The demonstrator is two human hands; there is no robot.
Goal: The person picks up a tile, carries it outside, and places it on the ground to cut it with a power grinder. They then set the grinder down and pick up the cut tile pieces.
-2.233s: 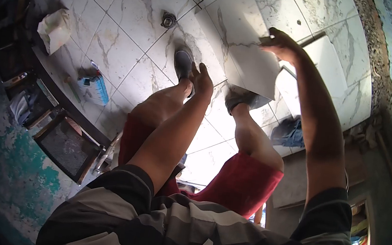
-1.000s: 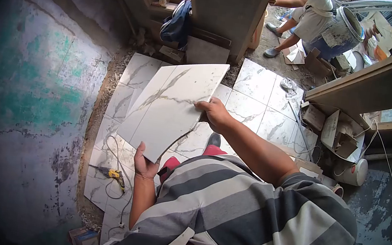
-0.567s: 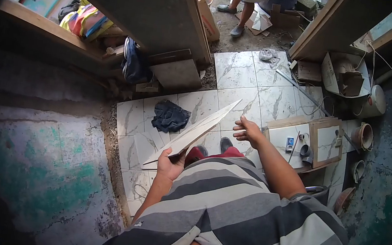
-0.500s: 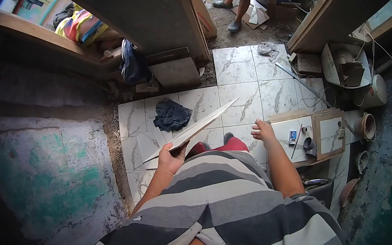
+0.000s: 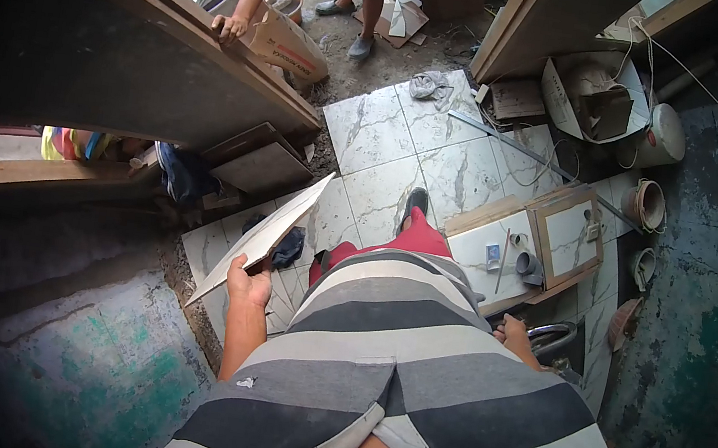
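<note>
My left hand (image 5: pixel 249 287) is closed on the lower edge of a pale tile (image 5: pixel 265 237), held tilted over the floor at my left. Behind the tile a dark cloth (image 5: pixel 289 248) lies partly hidden on the tiled floor. At my right side my right hand (image 5: pixel 513 335) hangs low with its fingers curled; whether anything is inside them is hidden. Close to it is a curved metal handle (image 5: pixel 553 337) on a dark object. In front of that hand, stacked tiles (image 5: pixel 474 248) carry a small blue packet (image 5: pixel 492 257), a thin stick (image 5: pixel 501 265) and a grey pipe fitting (image 5: pixel 527 266).
A wooden-framed partition (image 5: pixel 193 39) stands left of the doorway, with a bent-over person's hand (image 5: pixel 231 28) on it. Another person's legs (image 5: pixel 369 15) are beyond. A metal bar (image 5: pixel 515 143), a grey rag (image 5: pixel 430 87), an open carton (image 5: pixel 558 92) and a white bucket (image 5: pixel 666 133) lie rightward.
My view has turned and my body has moved forward, one foot now stretched ahead. The tile stays in my left hand. My right hand has dropped from above the floor to my side, fingers curled.
</note>
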